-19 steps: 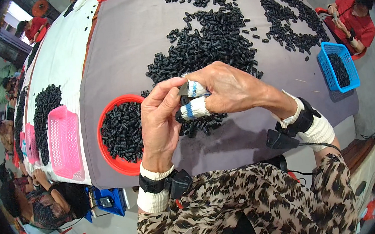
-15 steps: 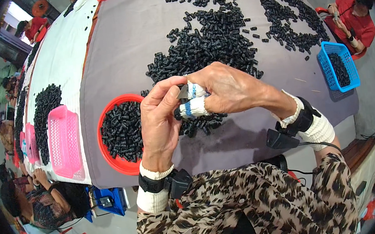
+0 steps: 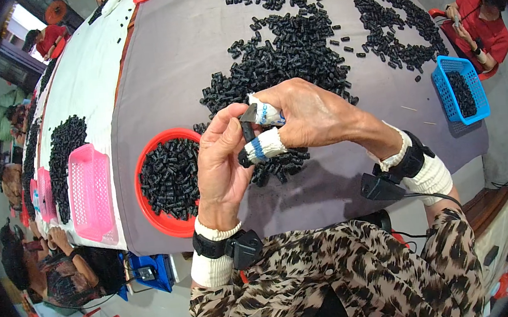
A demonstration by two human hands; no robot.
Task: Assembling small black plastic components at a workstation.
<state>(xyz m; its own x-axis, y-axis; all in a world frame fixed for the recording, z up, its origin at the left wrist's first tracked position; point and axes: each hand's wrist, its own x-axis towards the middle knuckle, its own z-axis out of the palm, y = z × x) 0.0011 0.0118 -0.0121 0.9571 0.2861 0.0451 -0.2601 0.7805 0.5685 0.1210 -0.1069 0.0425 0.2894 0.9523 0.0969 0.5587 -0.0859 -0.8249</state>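
Note:
My left hand [image 3: 220, 162] pinches a small black cylindrical part [image 3: 247, 132] between thumb and fingers, in front of my chest. From the other side my right hand [image 3: 317, 113] meets it, gripping a small dark grey blade [image 3: 250, 113] close against the part. White wrapping with blue marks [image 3: 265, 146] covers a finger and the thumb of my right hand. Behind and below both hands spreads a large heap of similar black parts [image 3: 284, 59]. At the left, a red round basin [image 3: 141, 195] is filled with more of them.
A pink basket [image 3: 111, 201] stands left of the basin on a white cloth. At the right table edge sits a blue basket [image 3: 480, 97] with black parts in it. Two thin sticks [image 3: 408, 108] lie near it. Co-workers [image 3: 482, 29] sit around the grey-covered table [image 3: 154, 88].
The blade has tilted and shows more of its face, and more of the black part is visible between my hands. My left hand has shifted slightly right.

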